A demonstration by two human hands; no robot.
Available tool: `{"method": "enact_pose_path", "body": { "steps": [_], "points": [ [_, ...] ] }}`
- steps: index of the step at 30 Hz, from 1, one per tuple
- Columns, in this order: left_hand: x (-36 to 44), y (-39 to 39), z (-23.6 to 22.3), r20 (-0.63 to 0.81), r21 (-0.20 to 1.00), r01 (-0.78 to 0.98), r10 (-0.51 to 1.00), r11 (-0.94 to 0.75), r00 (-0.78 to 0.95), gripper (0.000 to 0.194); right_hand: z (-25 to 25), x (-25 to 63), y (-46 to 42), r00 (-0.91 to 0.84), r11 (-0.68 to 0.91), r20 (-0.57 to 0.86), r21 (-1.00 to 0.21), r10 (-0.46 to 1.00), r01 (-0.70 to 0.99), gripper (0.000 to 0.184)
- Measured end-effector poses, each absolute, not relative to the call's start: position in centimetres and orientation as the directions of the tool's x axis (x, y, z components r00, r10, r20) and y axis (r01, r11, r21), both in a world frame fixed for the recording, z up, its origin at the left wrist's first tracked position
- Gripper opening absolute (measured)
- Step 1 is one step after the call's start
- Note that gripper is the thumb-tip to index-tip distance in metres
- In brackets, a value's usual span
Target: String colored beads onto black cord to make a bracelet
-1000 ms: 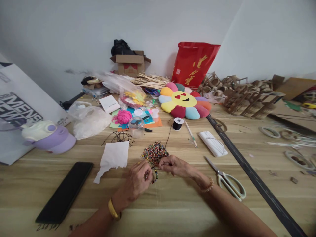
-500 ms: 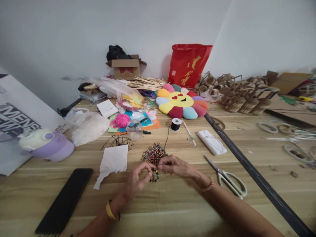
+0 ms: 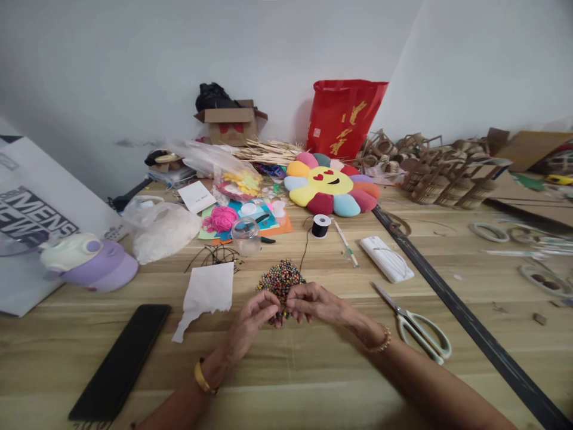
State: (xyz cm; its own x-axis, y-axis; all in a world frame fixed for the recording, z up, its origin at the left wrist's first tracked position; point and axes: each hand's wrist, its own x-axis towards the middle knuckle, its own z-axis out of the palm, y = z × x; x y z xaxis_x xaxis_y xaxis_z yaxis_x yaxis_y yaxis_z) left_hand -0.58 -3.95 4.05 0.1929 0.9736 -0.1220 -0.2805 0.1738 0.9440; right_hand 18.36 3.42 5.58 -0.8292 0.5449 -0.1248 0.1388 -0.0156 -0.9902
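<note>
A heap of small multicoloured beads (image 3: 281, 277) lies on the wooden table (image 3: 313, 370). Just in front of it my left hand (image 3: 251, 319) and my right hand (image 3: 316, 301) meet, fingertips pinched together on a short beaded strand (image 3: 281, 313) that is mostly hidden between them. A thin black cord (image 3: 305, 248) runs from the bead heap back to a black spool (image 3: 321, 226). My left wrist wears a gold bangle, my right wrist a beaded bracelet.
Scissors (image 3: 418, 325) lie to the right of my right hand, a torn white paper (image 3: 206, 291) and a black phone (image 3: 120, 360) to the left. Farther back are a flower cushion (image 3: 332, 185), a clear jar (image 3: 246, 235), pink yarn (image 3: 220, 218), a white box (image 3: 387, 258), a purple cap (image 3: 96, 267).
My left hand has closed in on my right, so the fingertips now meet over the strand, which showed more plainly below them before. The view shifted slightly.
</note>
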Motion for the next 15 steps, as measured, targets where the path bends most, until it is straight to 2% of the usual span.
{"method": "enact_pose_path", "body": {
  "steps": [5, 10, 15],
  "points": [
    [-0.9, -4.02, 4.13, -0.153, 0.979, -0.096, 0.965, 0.177, 0.214, 0.023, 5.98, 18.4, 3.15, -0.834, -0.003, -0.104, -0.993, 0.542, 0.121, 0.039],
    [-0.94, -4.15, 4.02, -0.161, 0.978, -0.102, 0.966, 0.185, 0.203, 0.021, 6.5, 18.24, 2.84, -0.825, -0.003, -0.061, -0.997, 0.562, 0.073, 0.036],
    [-0.93, -4.06, 3.74, -0.125, 0.978, -0.135, 0.961, 0.161, 0.246, 0.02, 6.48, 17.94, 2.62, -0.82, -0.074, 0.013, -0.995, 0.572, -0.068, 0.035]
  ]
}}
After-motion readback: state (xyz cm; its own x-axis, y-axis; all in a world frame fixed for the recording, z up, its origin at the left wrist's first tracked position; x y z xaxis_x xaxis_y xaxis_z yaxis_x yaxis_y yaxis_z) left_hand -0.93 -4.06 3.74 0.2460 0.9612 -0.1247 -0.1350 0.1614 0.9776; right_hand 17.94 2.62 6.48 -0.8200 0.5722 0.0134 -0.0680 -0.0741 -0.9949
